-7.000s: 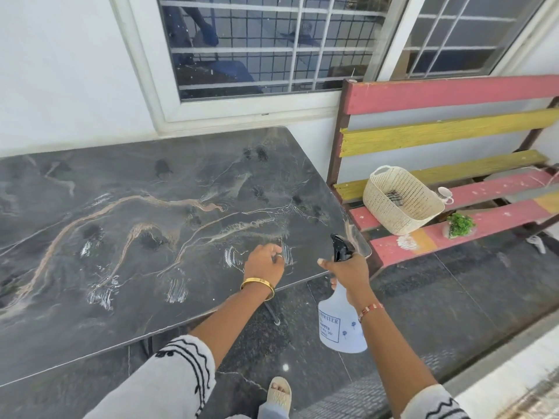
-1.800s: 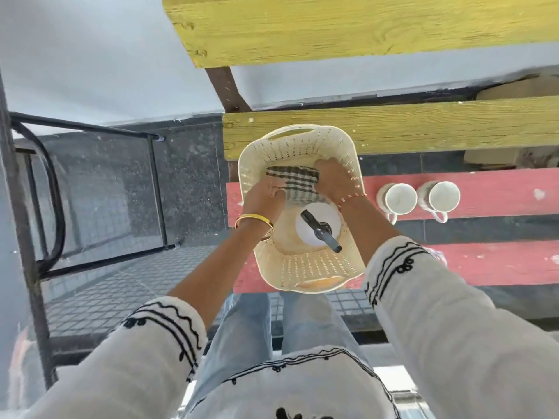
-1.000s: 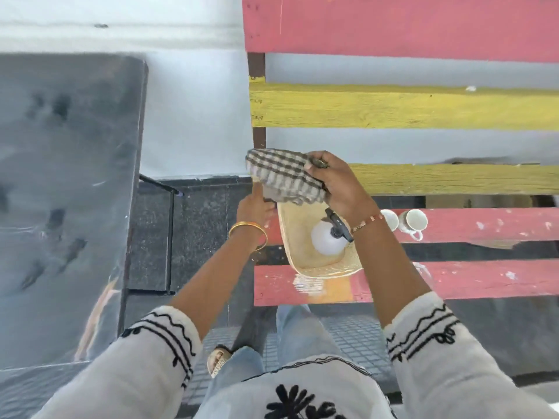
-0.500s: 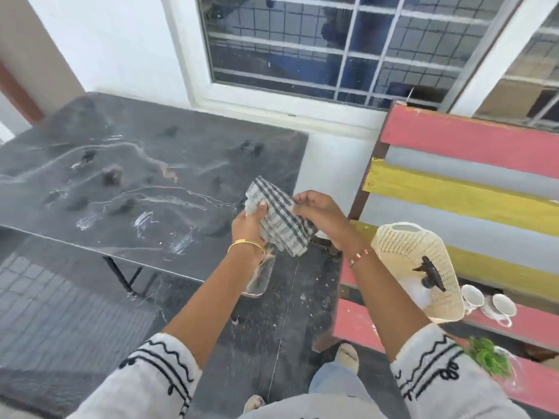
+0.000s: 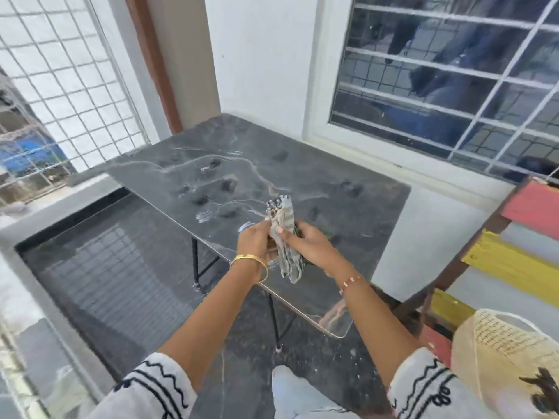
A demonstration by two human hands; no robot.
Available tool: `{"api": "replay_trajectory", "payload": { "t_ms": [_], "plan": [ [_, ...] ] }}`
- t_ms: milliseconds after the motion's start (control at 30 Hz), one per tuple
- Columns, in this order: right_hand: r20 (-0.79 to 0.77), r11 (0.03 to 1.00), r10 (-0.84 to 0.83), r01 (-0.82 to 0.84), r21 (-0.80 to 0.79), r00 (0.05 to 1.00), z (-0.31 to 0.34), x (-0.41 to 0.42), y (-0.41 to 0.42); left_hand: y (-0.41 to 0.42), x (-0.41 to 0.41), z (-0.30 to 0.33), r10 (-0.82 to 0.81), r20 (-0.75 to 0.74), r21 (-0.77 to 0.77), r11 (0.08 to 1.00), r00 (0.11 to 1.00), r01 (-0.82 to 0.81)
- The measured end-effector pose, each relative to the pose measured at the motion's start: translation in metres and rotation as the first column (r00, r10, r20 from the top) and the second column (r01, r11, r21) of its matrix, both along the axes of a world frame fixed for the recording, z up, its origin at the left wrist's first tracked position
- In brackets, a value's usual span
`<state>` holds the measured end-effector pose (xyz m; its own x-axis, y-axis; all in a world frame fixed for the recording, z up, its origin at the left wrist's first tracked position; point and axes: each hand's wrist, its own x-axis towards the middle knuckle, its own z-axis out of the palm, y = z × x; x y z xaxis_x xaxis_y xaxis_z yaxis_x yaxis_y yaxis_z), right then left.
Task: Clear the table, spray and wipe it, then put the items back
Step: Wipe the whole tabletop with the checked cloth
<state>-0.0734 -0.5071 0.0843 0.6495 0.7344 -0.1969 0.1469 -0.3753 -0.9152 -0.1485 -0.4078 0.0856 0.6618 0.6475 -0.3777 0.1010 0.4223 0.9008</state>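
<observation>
Bright daylight, motion-blurred hands, wide-angle edge distortion, glossy table glare

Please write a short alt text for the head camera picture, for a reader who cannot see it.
A person's left hand and right hand together hold a bunched checked cloth above a dark marble-pattern table with wet streaks. A cream perforated basket sits on a red and yellow bench at the right, under a barred window.

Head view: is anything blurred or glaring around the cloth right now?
Head view: the checked cloth and both hands, left and right, are motion-smeared; the table near corner mirrors bright light; wide-angle bending curves the window bars.
</observation>
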Motion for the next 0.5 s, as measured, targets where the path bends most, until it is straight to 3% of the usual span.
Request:
{"api": "replay_trajectory", "payload": {
  "t_ms": [133, 300, 500],
  "plan": [
    [-0.110, 0.998, 0.054, -0.055, -0.006, 0.992, -0.010, 0.008, 0.037, 0.037, 0.003, -0.013, 0.018, -0.051, 0.086, 0.996, 0.999, -0.014],
    [-0.268, 0.990, 0.140, -0.143, 0.009, 0.953, -0.023, 0.039, 0.077, 0.081, 0.028, -0.029, -0.062, -0.114, 0.180, 0.980, 0.992, 0.082],
    [-0.506, 0.996, 0.058, -0.017, 0.085, 0.860, -0.042, 0.095, 0.142, 0.153, 0.089, -0.032, -0.100, -0.285, 0.280, 0.942, 0.953, 0.182]
  ]
}}
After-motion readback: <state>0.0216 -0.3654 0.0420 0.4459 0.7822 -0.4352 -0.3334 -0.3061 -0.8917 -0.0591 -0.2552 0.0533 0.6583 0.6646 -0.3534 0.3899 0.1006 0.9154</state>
